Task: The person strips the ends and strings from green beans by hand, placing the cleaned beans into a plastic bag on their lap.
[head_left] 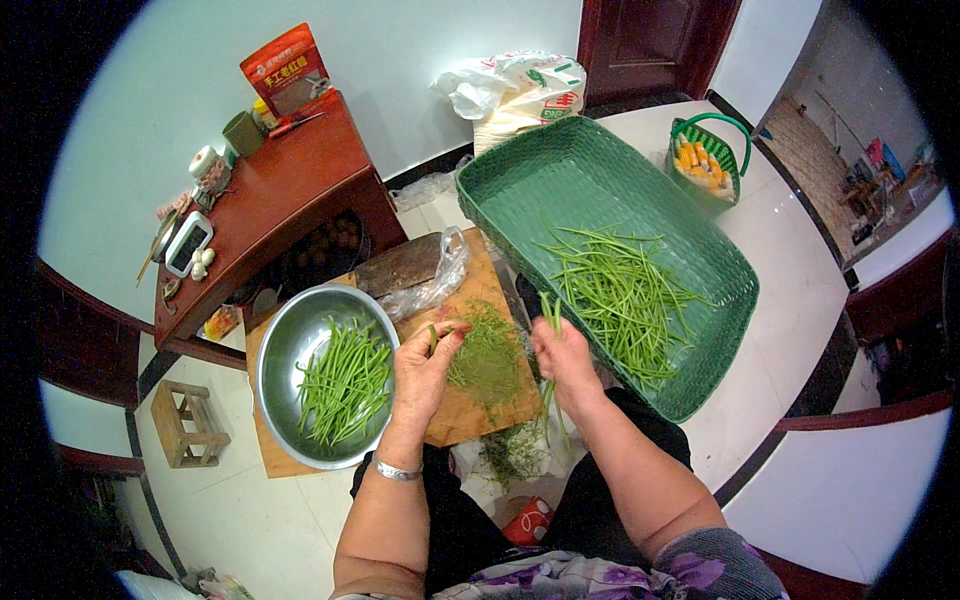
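Observation:
My left hand [424, 368], with a silver bracelet at the wrist, pinches a green bean [433, 340] over the wooden board [510, 408]. Several long green beans [547, 388] are in the closed fingers of my right hand [566, 362], hanging down past the board's right edge. Beside my left hand, a steel bowl [286, 345] holds a heap of green beans [345, 385]. To the right of my right hand, a large green woven basket [530, 185] contains a loose pile of longer beans [630, 300]. Thin green trimmings [485, 345] lie on the board between my hands.
A dark flat slab [398, 265] and a clear plastic bag [430, 288] lie at the board's far side. More trimmings [512, 453] are below its near edge. A reddish-brown table [280, 175] stands far left, a wooden stool [187, 425] left, a small green basket [708, 165] far right.

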Available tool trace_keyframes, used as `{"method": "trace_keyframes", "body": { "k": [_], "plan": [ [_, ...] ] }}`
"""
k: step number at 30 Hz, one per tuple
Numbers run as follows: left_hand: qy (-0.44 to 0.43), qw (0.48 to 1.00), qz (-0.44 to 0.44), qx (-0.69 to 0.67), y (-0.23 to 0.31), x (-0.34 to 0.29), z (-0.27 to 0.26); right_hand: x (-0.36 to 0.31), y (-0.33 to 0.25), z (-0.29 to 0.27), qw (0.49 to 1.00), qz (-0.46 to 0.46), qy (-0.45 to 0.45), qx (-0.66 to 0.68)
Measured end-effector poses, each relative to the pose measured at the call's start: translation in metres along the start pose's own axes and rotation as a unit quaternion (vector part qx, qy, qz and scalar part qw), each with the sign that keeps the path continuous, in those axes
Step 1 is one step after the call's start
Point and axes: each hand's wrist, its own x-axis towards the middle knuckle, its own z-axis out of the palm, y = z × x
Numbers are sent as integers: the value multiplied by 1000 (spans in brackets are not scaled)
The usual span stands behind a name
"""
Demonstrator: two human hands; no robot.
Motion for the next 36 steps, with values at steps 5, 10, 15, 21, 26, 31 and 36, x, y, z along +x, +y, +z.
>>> {"method": "trace_keyframes", "body": {
  "k": [5,10,15,21,26,31,36],
  "plan": [
    [-72,996,22,51,1,-7,14,-9,7,13,991,5,-126,-47],
    [-78,997,-26,12,3,-8,19,-14,1,15,986,27,-166,-22],
    [-29,991,-72,-106,0,-6,16,-11,-3,13,987,-71,-125,-68],
    [-38,989,-100,-100,6,-8,12,-10,-3,10,988,-76,-126,-51],
    [-42,980,-156,-120,4,-8,11,-9,0,11,985,-91,-124,-78],
    [-39,972,-173,-151,3,-8,12,-9,0,10,977,-129,-114,-122],
    [-41,967,-186,-167,2,-7,10,-8,1,9,965,-167,-110,-170]
  ]
}}
